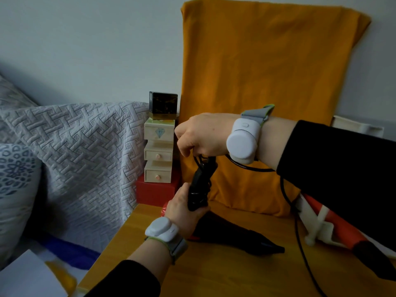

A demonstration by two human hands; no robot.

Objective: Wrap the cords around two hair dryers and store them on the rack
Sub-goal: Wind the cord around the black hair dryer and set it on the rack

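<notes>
A: Left hand point(184, 211) pose?
B: Low, reaching forward. Fingers clenched round the handle point(200, 183) of the black hair dryer point(235, 236). Nozzle on the tabletop point(214, 277), right of those fingers.
A: Right hand point(201, 133)?
B: Directly above, knuckles up, fingers curled down and pinching the cord point(299, 236) at the handle top. Loops on the handle, slack trailing right.
A: Containers?
B: Stacked drawer boxes point(158, 156) left of the fingers. Drawers closed, contents hidden.
A: Hard to see?
B: Orange hair dryer point(342, 232) on the white rack point(321, 225), far right, half covered by the sleeve point(342, 168).
</notes>
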